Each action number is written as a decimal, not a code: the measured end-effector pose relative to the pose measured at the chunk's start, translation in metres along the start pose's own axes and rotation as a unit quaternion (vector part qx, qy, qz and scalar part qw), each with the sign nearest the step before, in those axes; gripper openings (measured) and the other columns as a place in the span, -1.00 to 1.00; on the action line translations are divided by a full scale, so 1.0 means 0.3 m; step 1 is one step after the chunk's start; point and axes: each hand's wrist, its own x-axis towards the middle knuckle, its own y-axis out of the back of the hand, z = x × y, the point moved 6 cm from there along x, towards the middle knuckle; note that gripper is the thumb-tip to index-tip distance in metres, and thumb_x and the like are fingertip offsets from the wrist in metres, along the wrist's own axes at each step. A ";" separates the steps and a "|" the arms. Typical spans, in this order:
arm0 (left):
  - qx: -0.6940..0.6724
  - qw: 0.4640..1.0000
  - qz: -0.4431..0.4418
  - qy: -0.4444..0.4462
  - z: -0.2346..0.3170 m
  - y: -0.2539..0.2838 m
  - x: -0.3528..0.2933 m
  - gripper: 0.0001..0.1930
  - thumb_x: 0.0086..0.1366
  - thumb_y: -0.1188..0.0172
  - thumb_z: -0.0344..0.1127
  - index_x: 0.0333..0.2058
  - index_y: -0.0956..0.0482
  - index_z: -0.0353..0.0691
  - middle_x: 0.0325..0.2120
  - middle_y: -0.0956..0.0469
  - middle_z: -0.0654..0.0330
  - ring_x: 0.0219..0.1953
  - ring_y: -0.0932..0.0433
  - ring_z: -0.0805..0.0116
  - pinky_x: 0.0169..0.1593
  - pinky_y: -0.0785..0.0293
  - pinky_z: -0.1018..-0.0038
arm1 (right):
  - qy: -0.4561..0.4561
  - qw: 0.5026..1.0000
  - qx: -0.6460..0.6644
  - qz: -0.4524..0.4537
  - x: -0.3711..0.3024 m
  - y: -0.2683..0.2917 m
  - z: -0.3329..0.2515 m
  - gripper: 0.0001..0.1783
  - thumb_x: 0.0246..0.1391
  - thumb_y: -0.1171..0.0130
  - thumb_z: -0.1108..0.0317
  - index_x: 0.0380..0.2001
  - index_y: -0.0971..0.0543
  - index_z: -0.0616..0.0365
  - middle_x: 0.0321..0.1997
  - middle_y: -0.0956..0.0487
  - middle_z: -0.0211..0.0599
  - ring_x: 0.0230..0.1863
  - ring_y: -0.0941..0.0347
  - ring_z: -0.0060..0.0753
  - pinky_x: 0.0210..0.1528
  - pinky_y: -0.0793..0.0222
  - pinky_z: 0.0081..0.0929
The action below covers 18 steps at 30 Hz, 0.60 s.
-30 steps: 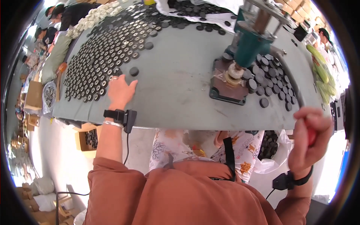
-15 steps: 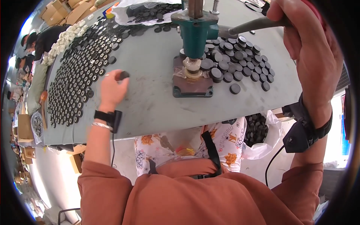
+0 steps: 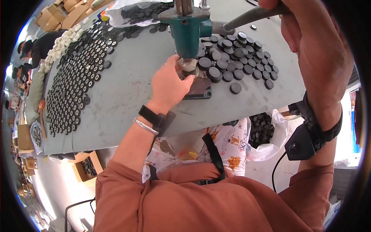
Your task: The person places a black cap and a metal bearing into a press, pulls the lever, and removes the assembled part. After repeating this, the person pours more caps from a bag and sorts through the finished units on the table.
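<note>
A green hand press stands on the table, its dark base plate partly hidden behind my left hand. My left hand reaches in under the ram, thumb and fingers around a dark round cap at the die. How the cap sits there is partly hidden by the fingers. Up at the right, my right hand is closed around the press's grey lever. Black round caps lie piled just right of the press.
Rows of dark discs with pale ring centres cover the table's left side. A white plastic bag of black parts lies at the back. Below the front edge is a bag of black caps; an open carton stands lower left.
My left hand has moved right, from beside the disc rows to under the press ram, carrying a dark cap. My right hand stays on the lever. The view has shifted slightly.
</note>
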 end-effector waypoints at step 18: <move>-0.040 0.998 0.033 0.046 -0.177 0.128 -0.071 -0.40 -0.02 -0.24 -0.46 0.06 -0.32 -0.37 -0.13 -0.54 0.05 -0.06 -0.51 0.23 0.00 -0.39 0.38 | 0.133 0.988 0.074 0.017 -0.388 -0.245 -0.024 -0.71 -0.38 -0.20 0.68 -0.52 -0.37 0.19 -0.47 -0.52 -0.23 -0.65 -0.35 -0.33 -0.61 -0.29 -0.54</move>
